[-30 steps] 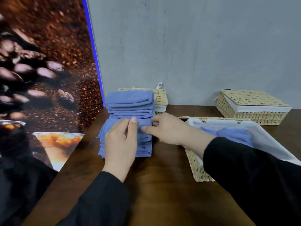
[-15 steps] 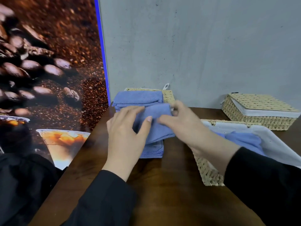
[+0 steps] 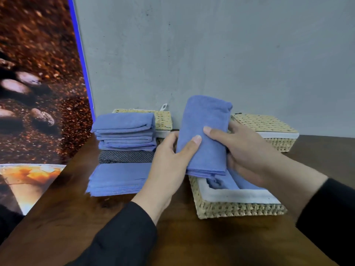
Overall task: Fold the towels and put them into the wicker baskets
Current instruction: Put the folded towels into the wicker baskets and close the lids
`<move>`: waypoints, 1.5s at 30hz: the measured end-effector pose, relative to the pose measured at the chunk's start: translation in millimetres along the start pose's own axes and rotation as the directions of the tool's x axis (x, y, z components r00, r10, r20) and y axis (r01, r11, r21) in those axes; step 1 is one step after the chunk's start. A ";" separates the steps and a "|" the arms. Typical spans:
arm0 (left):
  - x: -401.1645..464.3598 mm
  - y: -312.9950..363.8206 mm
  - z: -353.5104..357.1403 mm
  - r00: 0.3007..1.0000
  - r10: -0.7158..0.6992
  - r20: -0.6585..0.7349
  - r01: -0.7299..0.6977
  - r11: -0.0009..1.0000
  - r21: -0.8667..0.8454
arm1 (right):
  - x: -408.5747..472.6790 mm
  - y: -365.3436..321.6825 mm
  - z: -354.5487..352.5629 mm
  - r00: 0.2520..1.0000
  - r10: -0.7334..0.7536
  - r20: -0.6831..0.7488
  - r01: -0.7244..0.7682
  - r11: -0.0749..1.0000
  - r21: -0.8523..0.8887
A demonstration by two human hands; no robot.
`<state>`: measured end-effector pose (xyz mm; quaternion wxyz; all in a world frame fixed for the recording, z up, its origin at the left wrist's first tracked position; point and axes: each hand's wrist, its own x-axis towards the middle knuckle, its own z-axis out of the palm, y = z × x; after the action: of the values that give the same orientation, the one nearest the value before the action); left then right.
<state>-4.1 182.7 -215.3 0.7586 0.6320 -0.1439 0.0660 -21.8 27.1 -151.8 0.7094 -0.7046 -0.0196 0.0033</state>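
While your left hand (image 3: 169, 162) and right hand (image 3: 244, 150) grip the folded towel (image 3: 205, 131) between thumbs and fingers, it hides part of the open basket (image 3: 238, 208).

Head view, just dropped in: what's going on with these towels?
A person grips a folded blue towel with the left hand and right hand, holding it over the open wicker basket, which already holds blue cloth. A stack of towels waits on the table to the left.

Soft even light, slight blur, wide-angle bending at edges.
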 end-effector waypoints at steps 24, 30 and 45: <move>-0.4 -82.8 -5.1 0.964 0.039 0.263 -0.185 0.809 0.558 | 26.0 35.0 -76.1 0.914 0.287 0.287 0.262 0.123 -0.957; 1.7 -83.1 -3.6 0.963 0.045 0.266 -0.200 0.780 0.592 | 38.3 42.0 -67.3 0.858 0.433 0.275 0.268 0.078 -0.960; -10.1 -46.0 -147.8 0.981 0.195 -0.026 -0.052 0.385 0.921 | 11.5 37.0 0.0 0.843 -0.468 0.264 0.494 0.481 -0.725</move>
<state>19.1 319.2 -285.2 0.2866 0.9262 -0.0807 0.2311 -9.5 27.8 -188.5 0.3107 -0.9028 -0.2260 -0.1934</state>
